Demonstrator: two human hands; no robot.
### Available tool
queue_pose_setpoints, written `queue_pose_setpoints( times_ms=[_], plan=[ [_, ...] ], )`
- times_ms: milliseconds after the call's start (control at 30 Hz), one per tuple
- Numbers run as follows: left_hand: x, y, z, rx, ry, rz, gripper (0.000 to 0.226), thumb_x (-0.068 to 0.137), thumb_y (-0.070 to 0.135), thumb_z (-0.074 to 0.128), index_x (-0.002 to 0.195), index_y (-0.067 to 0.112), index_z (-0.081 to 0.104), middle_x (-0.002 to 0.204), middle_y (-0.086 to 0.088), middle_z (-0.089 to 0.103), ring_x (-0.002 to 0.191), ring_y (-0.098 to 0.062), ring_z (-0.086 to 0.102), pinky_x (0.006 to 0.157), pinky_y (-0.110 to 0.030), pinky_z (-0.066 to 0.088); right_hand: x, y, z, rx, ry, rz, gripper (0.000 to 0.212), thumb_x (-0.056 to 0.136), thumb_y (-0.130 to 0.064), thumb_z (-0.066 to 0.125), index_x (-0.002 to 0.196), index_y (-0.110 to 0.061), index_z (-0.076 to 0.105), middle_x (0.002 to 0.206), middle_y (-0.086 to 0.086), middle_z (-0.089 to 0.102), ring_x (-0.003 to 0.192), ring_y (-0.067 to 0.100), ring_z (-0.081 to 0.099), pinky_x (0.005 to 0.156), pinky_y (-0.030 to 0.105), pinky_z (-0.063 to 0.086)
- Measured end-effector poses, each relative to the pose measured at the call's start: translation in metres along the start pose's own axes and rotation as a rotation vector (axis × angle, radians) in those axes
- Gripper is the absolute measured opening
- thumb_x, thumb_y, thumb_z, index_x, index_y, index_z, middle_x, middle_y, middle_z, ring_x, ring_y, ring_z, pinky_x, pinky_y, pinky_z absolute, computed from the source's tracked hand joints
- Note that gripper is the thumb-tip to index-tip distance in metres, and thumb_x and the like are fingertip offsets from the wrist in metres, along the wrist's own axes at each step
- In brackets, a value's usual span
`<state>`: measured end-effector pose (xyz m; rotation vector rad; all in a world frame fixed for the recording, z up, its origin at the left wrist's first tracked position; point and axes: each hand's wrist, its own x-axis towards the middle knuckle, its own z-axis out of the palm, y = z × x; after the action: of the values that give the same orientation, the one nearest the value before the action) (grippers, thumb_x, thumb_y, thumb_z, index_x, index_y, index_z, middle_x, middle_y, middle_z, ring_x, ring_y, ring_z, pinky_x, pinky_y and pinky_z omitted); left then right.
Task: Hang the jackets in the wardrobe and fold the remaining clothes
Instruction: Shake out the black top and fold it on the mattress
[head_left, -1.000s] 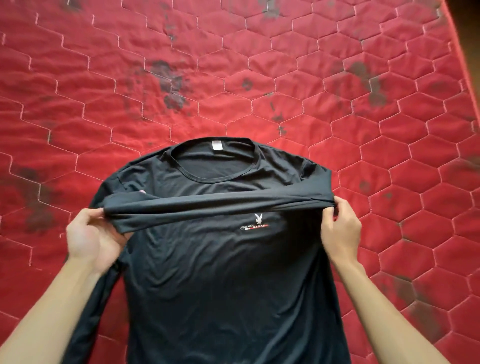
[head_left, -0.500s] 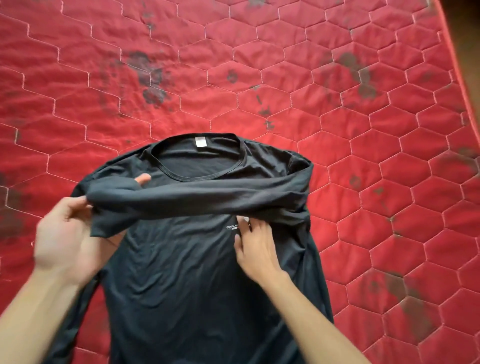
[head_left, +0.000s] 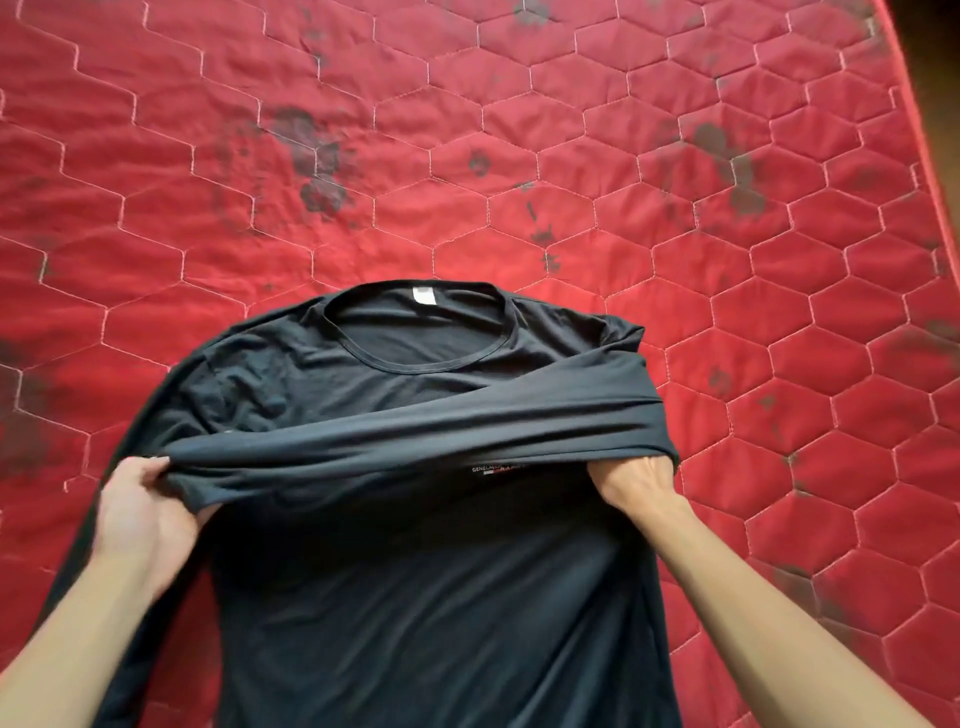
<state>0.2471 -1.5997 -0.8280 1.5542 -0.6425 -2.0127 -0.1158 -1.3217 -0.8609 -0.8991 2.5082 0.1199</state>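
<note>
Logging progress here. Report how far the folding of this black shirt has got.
Done: the black shirt lies face up on the red mattress, one sleeve laid across its chest. In hand: the left hand grips that sleeve's cuff end, the right hand holds its fold. Left: the other sleeve trails loose, and the body is unfolded.

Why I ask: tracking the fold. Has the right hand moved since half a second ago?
Yes: the right hand went rightward from the chest logo to the shirt edge.
</note>
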Motion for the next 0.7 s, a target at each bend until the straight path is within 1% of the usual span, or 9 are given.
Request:
queue_pose_setpoints(
  times_ms=[67,100,200,233,300,400,500,633,700],
  plan=[
    [0.0,-0.022,0.001,0.271,0.176,0.014,0.02,0.076,0.014,0.07,0.094,0.014,0.062,0.098,-0.01,0.068,0.073,-0.017,0.071,0.063,-0.03,0.062,-0.006,-0.003,0.006,-0.043,-0.004,-0.06,0.06,0.098,-0.034,0.023,0.153,-0.014,0.035,0.162,0.013,0.027,0.151,0.029,0.023,0.122,0.035,0.013],
    [0.007,-0.033,-0.005,0.416,0.258,0.046,0.008,0.088,0.01,0.062,0.095,0.015,0.064,0.1,-0.01,0.067,0.076,-0.017,0.068,0.066,-0.032,0.062,-0.008,-0.004,0.009,-0.054,0.01,-0.087,0.063,0.094,-0.035,0.022,0.149,-0.012,0.043,0.158,0.015,0.035,0.147,0.032,0.032,0.121,0.038,0.02],
    [0.015,-0.048,-0.018,0.758,0.342,0.155,0.013,0.086,0.028,0.068,0.096,0.02,0.069,0.098,-0.005,0.071,0.09,-0.021,0.065,0.092,-0.054,0.056,-0.027,-0.005,0.02,-0.061,-0.014,-0.179,0.056,0.082,-0.028,0.03,0.113,-0.008,0.073,0.118,0.021,0.07,0.105,0.039,0.069,0.088,0.044,0.056],
    [0.02,-0.051,-0.025,0.826,0.33,0.155,0.023,0.078,0.039,0.07,0.095,0.023,0.07,0.094,-0.001,0.072,0.092,-0.022,0.067,0.093,-0.056,0.054,-0.038,-0.005,0.022,-0.092,-0.011,-0.188,0.047,0.084,-0.026,0.035,0.101,-0.009,0.075,0.102,0.021,0.073,0.089,0.038,0.071,0.075,0.041,0.058],
    [0.034,-0.059,-0.045,0.891,0.343,0.126,0.039,0.066,0.054,0.07,0.097,0.03,0.07,0.092,0.002,0.075,0.096,-0.023,0.071,0.092,-0.056,0.055,-0.059,-0.001,0.027,-0.09,0.01,-0.233,0.035,0.09,-0.027,0.039,0.09,-0.01,0.069,0.084,0.016,0.069,0.077,0.037,0.066,0.073,0.042,0.049],
    [0.025,-0.057,-0.034,0.909,0.354,0.132,0.042,0.065,0.056,0.074,0.097,0.029,0.07,0.092,0.002,0.075,0.097,-0.023,0.071,0.092,-0.053,0.055,-0.083,0.013,0.037,-0.061,0.079,-0.326,0.032,0.095,-0.028,0.043,0.112,-0.007,0.06,0.104,0.011,0.062,0.096,0.03,0.057,0.089,0.038,0.039],
    [0.014,-0.053,-0.022,0.951,0.355,0.17,0.031,0.08,0.038,0.079,0.104,0.021,0.07,0.095,-0.002,0.071,0.103,-0.026,0.069,0.099,-0.053,0.051,-0.094,0.024,0.034,0.087,0.15,-0.365,0.042,0.096,-0.024,0.044,0.128,-0.004,0.06,0.127,0.011,0.063,0.117,0.029,0.059,0.102,0.035,0.039],
    [0.013,-0.051,-0.021,1.002,0.35,0.235,0.036,0.085,0.029,0.078,0.117,0.016,0.066,0.095,-0.01,0.072,0.097,-0.028,0.069,0.102,-0.05,0.048,-0.077,0.01,0.011,0.316,0.341,-0.38,0.031,0.092,-0.013,0.051,0.12,-0.008,0.063,0.118,0.006,0.062,0.106,0.026,0.059,0.093,0.037,0.046],
    [0.01,-0.052,-0.019,1.002,0.338,0.298,0.04,0.088,0.018,0.075,0.126,0.013,0.063,0.097,-0.015,0.071,0.082,-0.018,0.067,0.098,-0.038,0.05,-0.056,-0.005,0.002,0.336,0.417,-0.337,0.03,0.092,-0.014,0.051,0.119,-0.007,0.061,0.117,0.009,0.058,0.105,0.027,0.055,0.093,0.038,0.045]
  ],
)
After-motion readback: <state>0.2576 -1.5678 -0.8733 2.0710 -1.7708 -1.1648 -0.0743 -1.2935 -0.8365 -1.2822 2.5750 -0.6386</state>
